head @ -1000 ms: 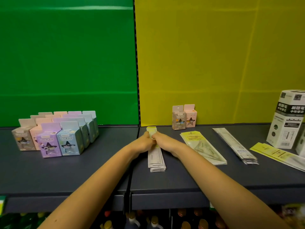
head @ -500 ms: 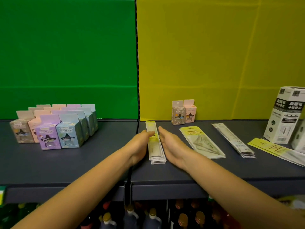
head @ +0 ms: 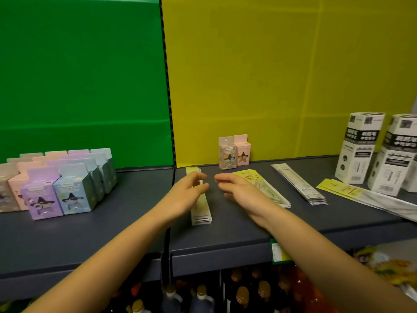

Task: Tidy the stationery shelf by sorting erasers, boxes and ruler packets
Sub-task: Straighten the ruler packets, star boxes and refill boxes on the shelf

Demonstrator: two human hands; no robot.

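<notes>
While dark brown-capped bottles (head: 242, 294) stand under the grey metal shelf (head: 112, 236), my left hand (head: 187, 195) hovers with fingers spread over the narrow stack of pale ruler packets (head: 202, 211) and my right hand (head: 239, 193) hangs open just beside it, neither gripping; two small star-printed eraser boxes (head: 233, 153) stand at the yellow back wall (head: 270, 75).

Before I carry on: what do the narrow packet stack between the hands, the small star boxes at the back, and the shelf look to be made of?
Narrow packet stack: probably thin clear plastic sleeves over printed card; pale, with layered edges showing at the near end.
Star boxes: matte printed cardboard, folded hang tabs with punched holes on top.
Shelf: likely painted metal; dark grey, smooth, even matte surface with a folded front lip.
</notes>
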